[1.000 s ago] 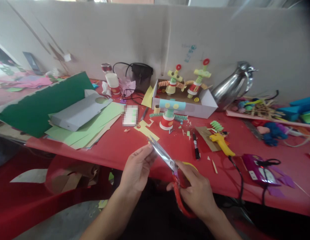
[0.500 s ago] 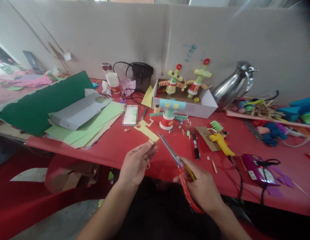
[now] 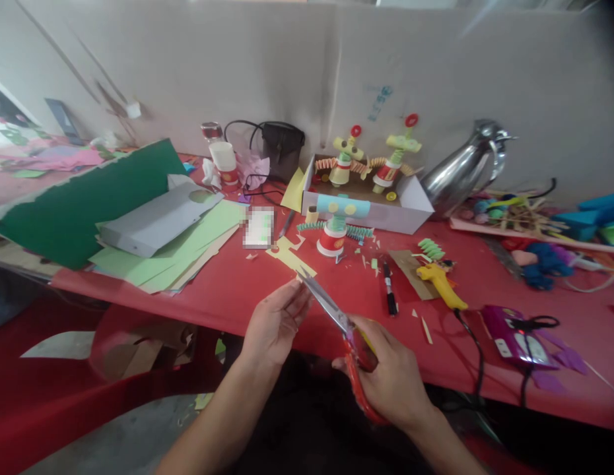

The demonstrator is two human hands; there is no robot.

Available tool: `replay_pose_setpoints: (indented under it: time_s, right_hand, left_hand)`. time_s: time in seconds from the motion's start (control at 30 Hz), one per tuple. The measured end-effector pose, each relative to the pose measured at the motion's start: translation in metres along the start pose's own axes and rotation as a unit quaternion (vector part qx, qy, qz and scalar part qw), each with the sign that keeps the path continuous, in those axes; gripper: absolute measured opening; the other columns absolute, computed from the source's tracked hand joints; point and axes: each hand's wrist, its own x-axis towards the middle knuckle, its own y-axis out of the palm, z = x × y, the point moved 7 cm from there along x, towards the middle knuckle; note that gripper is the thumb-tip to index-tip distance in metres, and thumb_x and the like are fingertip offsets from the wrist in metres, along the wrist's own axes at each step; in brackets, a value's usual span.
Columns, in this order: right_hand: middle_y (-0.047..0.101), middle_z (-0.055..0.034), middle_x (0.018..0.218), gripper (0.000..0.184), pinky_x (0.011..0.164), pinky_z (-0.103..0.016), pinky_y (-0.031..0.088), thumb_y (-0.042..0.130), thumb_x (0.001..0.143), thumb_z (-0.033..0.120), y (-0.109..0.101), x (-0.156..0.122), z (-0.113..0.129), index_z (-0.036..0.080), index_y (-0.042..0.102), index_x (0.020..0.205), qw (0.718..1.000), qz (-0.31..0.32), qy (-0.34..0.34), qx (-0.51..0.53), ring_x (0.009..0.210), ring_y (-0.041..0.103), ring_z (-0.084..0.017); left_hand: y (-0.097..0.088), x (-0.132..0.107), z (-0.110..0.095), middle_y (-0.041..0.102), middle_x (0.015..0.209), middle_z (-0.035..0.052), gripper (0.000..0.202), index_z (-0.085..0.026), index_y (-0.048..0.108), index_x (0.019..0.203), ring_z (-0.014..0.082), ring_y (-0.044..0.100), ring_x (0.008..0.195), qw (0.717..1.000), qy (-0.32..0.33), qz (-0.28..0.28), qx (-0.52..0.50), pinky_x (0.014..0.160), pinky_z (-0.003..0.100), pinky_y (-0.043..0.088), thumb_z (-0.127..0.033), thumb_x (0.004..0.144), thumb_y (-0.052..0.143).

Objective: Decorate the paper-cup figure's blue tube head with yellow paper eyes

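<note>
My right hand [image 3: 389, 379] grips red-handled scissors [image 3: 337, 320], blades pointing up-left over the near edge of the red table [image 3: 267, 297]. My left hand [image 3: 276, 323] is pinched closed right at the blade tips, holding something too small to make out. A yellow paper cut-out [image 3: 291, 256] lies on the table just beyond the blade tips. A paper-cup figure [image 3: 333, 231] with a blue head and green coiled arms stands behind it.
A white box [image 3: 410, 204] holds two more cup figures. A black marker [image 3: 389, 297], yellow glue gun [image 3: 440, 285], purple device [image 3: 510, 328] and steel jug [image 3: 460, 171] lie right. Green paper sheets [image 3: 153, 260], a white box lid [image 3: 153, 224] and a dark green board [image 3: 79, 198] are left.
The scissors swung from right of my left fingers back to them, blade tips meeting the pinch again. My left hand stayed nearly in place.
</note>
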Motion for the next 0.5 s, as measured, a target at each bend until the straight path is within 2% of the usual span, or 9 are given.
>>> replay_pose_setpoints:
  time_s: [0.1,0.3,0.5]
  right_hand:
    - [0.07,-0.0123,0.121,0.057,0.084,-0.042,0.06,0.071,0.083,0.045,0.0047,0.0006,0.0035,0.022,0.054,0.132,1.0,-0.009,-0.004,-0.028,0.108,0.069,-0.03]
    - [0.071,-0.0123,0.117,0.05,0.081,-0.041,0.061,0.066,0.085,0.035,0.005,0.0007,0.0059,0.021,0.055,0.132,0.997,-0.03,-0.022,-0.061,0.106,0.07,-0.03]
    - [0.073,-0.0112,0.114,0.047,0.079,-0.04,0.062,0.065,0.085,0.032,0.0034,0.0012,0.0074,0.021,0.057,0.13,0.997,-0.042,-0.03,-0.064,0.104,0.071,-0.03]
  left_hand:
    - [0.0027,-0.0026,-0.0005,0.078,0.095,0.0071,0.01,-0.013,0.077,0.088,0.0139,0.073,0.083,1.0,0.009,0.014,0.002,0.083,0.025,0.056,-0.016,0.081,0.071]
    - [0.0028,-0.005,-0.0005,0.078,0.098,0.0068,0.01,-0.014,0.076,0.088,0.0142,0.072,0.086,1.0,0.016,0.013,0.0,0.081,0.025,0.056,-0.018,0.079,0.074]
    - [0.0028,-0.0059,0.0005,0.078,0.1,0.0074,0.011,-0.015,0.076,0.087,0.0151,0.072,0.087,1.0,0.018,0.022,0.002,0.08,0.026,0.055,-0.019,0.077,0.076]
